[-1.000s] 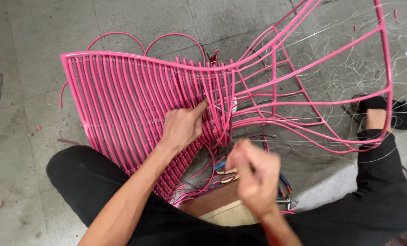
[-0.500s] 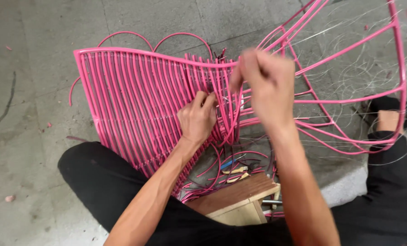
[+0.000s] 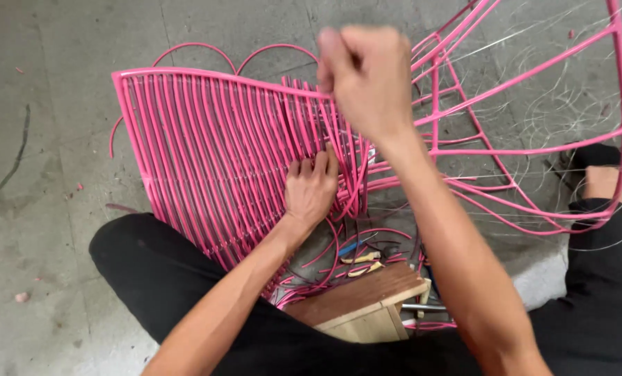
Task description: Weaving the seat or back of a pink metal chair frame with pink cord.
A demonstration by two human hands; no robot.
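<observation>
Pink woven chair frame [image 3: 213, 153] lying on its side on the concrete floor [image 3: 40, 209], across the knees, filling the middle out to 3 o'clock; woven cords packed at 9 o'clock, bare pink rods at 2 o'clock. Left hand [image 3: 312, 186] at centre, fingers spread and pressed flat on the weave's edge, clamped on nothing. Right hand [image 3: 367, 73] at 12 o'clock, raised above the frame, curled into a fist, seemingly pinching a thin strand too blurred to make out. Wooden block [image 3: 367, 299] at 6 o'clock between black trouser legs [image 3: 151, 264]; loose pink cord ends [image 3: 325, 257] just above it.
</observation>
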